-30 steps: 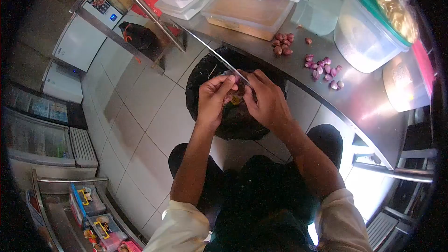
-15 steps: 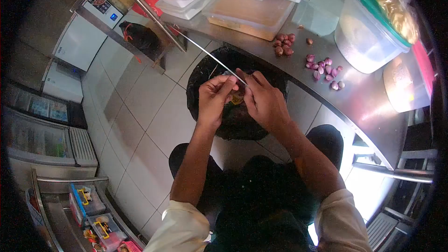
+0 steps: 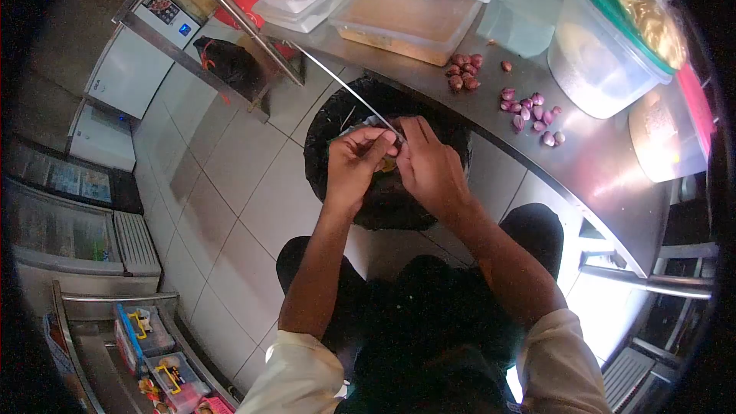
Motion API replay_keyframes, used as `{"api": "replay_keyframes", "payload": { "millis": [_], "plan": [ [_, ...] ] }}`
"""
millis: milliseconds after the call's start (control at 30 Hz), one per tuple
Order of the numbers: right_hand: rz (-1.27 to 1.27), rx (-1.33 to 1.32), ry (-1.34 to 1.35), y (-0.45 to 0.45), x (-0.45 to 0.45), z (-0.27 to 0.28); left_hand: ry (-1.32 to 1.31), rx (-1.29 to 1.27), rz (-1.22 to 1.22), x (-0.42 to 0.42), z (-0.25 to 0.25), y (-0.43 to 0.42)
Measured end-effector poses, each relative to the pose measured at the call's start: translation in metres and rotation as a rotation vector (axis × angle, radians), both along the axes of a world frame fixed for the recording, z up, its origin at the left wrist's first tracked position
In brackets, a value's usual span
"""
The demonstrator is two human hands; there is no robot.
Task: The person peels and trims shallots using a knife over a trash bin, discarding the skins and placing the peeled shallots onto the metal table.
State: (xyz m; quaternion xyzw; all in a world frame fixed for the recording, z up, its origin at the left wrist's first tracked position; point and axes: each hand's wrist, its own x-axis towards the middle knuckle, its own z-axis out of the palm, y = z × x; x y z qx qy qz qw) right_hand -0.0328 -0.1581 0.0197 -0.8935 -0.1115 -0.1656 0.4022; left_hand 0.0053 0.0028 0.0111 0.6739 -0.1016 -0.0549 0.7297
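Over a black-lined bin, my left hand and my right hand are close together, fingertips nearly touching. The fingers of my right hand are wrapped round the near end of a long thin blade, which points up and left. My left hand pinches something small beside the blade; the fingers mostly hide it. On the steel table to the right lie a group of reddish-brown unpeeled shallots and a group of shiny purple peeled shallots.
Lidded plastic boxes stand along the table's far side. A big tub with a green lid is at the right. Plastic cases sit on a shelf at lower left. My knees flank the bin.
The blade has tilted slightly and the fingers of my right hand have shifted around its near end. My left fingertips have moved slightly right. The shallots on the table have stayed in place.
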Motion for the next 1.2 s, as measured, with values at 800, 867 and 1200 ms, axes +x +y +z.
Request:
{"api": "replay_keyframes", "payload": {
  "millis": [800,867,1200],
  "plan": [
    [0.015,0.132,-0.028,0.004,0.000,-0.004,0.104,0.060,-0.125,0.002,0.011,0.016],
    [0.023,0.163,-0.050,0.001,0.001,-0.005,0.170,-0.007,-0.155,0.003,0.011,0.017],
    [-0.112,0.188,-0.061,-0.019,0.009,-0.002,0.273,-0.241,-0.179,0.008,0.017,0.019]
  ]
}}
